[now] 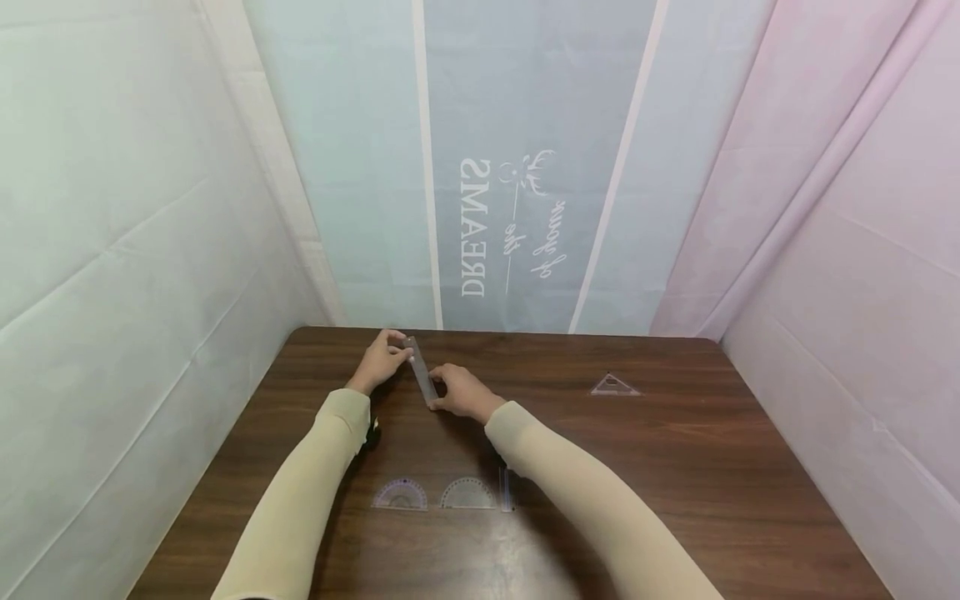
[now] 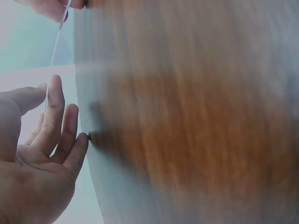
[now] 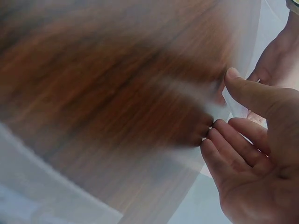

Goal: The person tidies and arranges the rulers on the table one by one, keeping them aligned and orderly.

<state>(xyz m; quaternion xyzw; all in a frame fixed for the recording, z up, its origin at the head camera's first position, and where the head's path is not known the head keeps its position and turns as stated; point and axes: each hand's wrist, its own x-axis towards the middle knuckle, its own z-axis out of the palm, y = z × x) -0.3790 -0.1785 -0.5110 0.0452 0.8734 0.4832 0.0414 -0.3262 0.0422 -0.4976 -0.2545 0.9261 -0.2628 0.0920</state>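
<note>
Ruler (image 1: pixel 422 375), clear, pinched by left hand (image 1: pixel 381 362) and right hand (image 1: pixel 465 392); backdrop (image 1: pixel 540 75) lettering (image 1: pixel 475 227) mirrored: "DREAMS".

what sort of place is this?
Probably a makeshift filming booth, not an ordinary room: a printed curtain hangs behind, pale sheets close in both sides, and the wooden table between them holds drawing tools such as protractors.

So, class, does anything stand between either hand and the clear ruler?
Nothing visible does: the left hand pinches the clear ruler near its far end, and the right hand grips its near end.
</note>
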